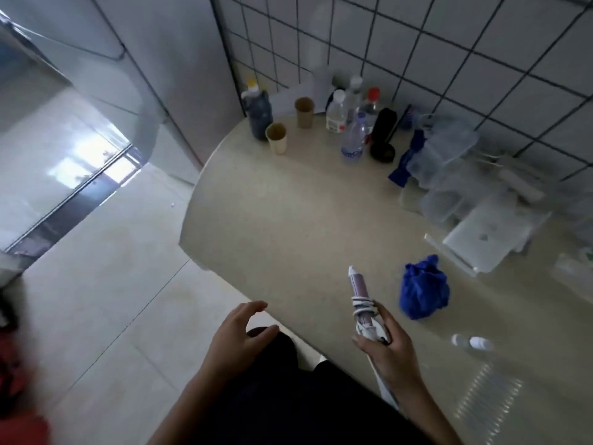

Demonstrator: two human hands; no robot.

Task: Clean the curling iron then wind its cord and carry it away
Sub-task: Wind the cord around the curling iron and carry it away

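Observation:
My right hand [390,351] grips the handle of the curling iron [358,289], a pink and white barrel pointing away from me over the near part of the beige table [288,220]. Its white cord [362,305] is wound in loops around the barrel just above my fingers. My left hand [239,337] hovers open over the table's near edge, fingers spread, holding nothing. A crumpled blue cloth [423,289] lies on the table just right of the iron, apart from it.
Bottles [353,136], two paper cups [277,136] and a dark jug [258,110] stand at the table's far side by the tiled wall. Clear plastic containers [449,162] and a closed laptop [484,239] sit at right. Two small white caps [471,342] lie near my right hand. Tiled floor lies left.

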